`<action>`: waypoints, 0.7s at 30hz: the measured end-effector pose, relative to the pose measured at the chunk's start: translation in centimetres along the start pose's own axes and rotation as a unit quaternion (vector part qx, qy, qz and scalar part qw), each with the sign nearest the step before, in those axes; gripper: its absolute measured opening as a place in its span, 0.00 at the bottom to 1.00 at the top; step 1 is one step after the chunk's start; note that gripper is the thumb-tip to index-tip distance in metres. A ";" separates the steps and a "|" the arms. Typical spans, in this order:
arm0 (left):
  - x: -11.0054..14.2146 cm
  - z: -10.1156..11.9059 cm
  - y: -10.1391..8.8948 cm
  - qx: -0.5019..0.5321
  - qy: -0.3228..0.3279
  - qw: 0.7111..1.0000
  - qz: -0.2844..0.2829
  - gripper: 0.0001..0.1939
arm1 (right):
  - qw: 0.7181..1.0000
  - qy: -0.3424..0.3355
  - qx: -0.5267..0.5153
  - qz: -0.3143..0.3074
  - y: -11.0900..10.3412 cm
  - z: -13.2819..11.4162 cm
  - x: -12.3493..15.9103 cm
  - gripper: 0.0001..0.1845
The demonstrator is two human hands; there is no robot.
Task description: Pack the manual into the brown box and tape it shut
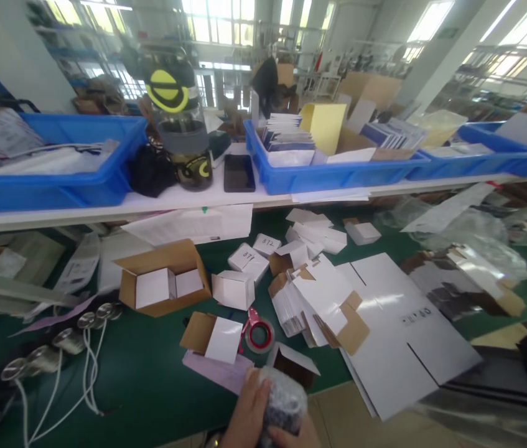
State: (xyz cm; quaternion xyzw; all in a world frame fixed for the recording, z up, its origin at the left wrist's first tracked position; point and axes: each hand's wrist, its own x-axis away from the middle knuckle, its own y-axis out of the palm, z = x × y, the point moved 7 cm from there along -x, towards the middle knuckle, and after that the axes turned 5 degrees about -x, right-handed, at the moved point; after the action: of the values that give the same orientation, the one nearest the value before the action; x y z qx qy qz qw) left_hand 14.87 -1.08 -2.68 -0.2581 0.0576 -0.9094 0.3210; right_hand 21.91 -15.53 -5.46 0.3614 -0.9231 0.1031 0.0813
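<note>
At the table's near edge, my left hand (246,415) and my right hand (301,435) are closed around a bubble-wrapped item (284,393). Clear wrap covers something dark inside, whose kind I cannot make out. Just beyond it lies an open small white box (295,362) with a dark inside. A second open white box (224,339) with a brown flap rests on a pink sheet (214,369). Between these boxes and the far cartons is a red tape dispenser (259,334) with a roll of tape.
A brown carton (164,306) holds white boxes. Flattened white cartons (394,336) and folded small boxes (307,298) spread to the right. Metal fittings with white cables (68,341) lie left. Blue bins (338,177), a bottle (183,134) and a phone (239,174) stand on the shelf.
</note>
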 end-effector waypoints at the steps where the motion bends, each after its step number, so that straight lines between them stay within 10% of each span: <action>1: -0.7 0.4 0.5 -0.019 0.027 0.999 0.000 0.20 | 0.998 -0.029 0.039 0.030 -1.5 0.0 -0.3 0.31; 5: -4.5 0.8 1.2 -0.172 0.035 0.984 0.038 0.07 | 0.948 -0.195 0.234 0.093 -5.1 -0.9 -1.5 0.34; 9: -7.1 0.4 4.1 -0.343 0.065 0.935 -0.064 0.11 | 0.861 -0.312 0.391 0.090 -5.1 -1.5 -3.3 0.37; 21: -6.1 -3.1 5.3 -0.355 0.006 0.931 -0.081 0.18 | 0.784 -0.276 0.555 0.028 -4.6 -1.2 -4.8 0.38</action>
State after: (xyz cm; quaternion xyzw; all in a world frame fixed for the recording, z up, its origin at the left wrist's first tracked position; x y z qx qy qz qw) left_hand 20.24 -1.68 -9.40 -0.3536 0.3569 -0.8543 0.1331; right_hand 28.67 -15.43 -4.79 0.3308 -0.6996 0.4957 -0.3943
